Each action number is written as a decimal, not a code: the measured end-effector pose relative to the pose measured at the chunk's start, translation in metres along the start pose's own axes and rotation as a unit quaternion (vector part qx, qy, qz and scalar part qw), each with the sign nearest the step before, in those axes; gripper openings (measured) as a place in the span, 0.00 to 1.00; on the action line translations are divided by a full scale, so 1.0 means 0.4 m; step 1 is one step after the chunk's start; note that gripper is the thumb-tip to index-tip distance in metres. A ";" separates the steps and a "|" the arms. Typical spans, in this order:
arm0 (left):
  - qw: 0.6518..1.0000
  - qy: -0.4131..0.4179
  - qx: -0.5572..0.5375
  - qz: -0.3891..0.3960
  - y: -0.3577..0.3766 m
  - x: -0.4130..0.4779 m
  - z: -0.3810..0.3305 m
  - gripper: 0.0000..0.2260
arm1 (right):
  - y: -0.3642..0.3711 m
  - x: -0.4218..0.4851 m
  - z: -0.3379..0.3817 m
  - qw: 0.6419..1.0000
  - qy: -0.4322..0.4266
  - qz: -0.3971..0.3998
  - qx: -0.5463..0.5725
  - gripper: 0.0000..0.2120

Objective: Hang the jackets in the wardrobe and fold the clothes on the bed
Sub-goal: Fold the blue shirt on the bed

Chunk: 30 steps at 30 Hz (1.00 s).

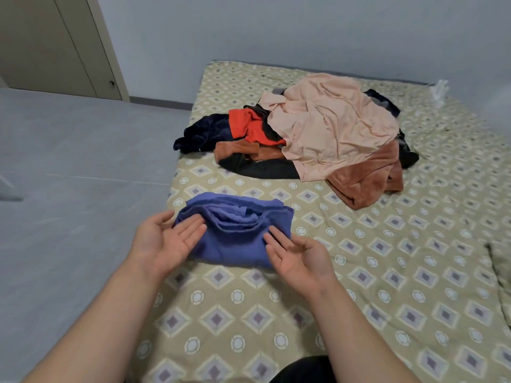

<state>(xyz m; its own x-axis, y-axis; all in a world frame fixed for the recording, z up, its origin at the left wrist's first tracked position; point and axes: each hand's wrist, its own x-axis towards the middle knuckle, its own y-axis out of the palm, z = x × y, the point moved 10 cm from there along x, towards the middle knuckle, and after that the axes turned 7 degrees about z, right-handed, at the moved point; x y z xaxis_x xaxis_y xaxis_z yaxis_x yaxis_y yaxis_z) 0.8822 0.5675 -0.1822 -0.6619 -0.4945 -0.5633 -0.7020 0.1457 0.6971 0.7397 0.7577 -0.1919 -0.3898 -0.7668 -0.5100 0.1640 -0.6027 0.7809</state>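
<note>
Left grip (166, 240), right grip (298, 258) spread, palms up, flanking folded purple garment (235, 244); layered edges bunched.

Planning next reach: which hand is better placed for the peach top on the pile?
Probably right: the open right hand is nearer the crumpled peach fabric top lying ahead-right; the left hand is farther left.

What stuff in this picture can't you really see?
Head view:
Clothes under the crumpled peach shirt: covered, number unknown.
Beige wardrobe door: cut off by the top-left edge.
White thing at the patterned bed's far corner: too blurred.
Folded purple cloth: folds hide which garment it is.
</note>
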 end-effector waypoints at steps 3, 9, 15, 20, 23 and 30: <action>1.000 -0.018 0.006 -0.001 0.047 0.078 -0.008 0.22 | 0.006 0.062 0.033 1.000 -0.004 -0.020 0.007 0.20; 0.975 0.068 0.196 -0.081 0.039 0.135 -0.062 0.15 | -0.047 0.107 0.139 0.880 -0.078 -0.224 -0.412 0.15; 0.845 0.085 0.505 -0.154 -0.072 0.093 -0.048 0.30 | -0.061 0.063 0.136 0.746 -0.168 -0.303 -0.568 0.14; 0.888 -0.007 0.438 -0.143 -0.088 0.111 -0.001 0.07 | -0.075 0.082 0.084 0.830 -0.060 -0.272 -0.482 0.04; 0.874 -0.111 0.446 -0.155 -0.156 0.058 0.021 0.06 | -0.110 0.036 0.044 0.839 -0.006 -0.276 -0.469 0.08; 0.891 -0.032 0.449 -0.048 -0.120 0.037 0.019 0.14 | -0.122 0.023 0.016 0.873 -0.020 -0.245 -0.421 0.08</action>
<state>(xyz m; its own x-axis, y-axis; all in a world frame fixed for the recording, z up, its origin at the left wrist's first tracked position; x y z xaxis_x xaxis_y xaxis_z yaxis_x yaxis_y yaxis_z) 0.9043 0.5595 -0.2274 -0.5810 -0.4958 -0.6455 -0.6640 0.7474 0.0236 0.7224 0.7814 -0.2326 -0.6291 -0.3730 -0.6819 0.5697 -0.8182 -0.0780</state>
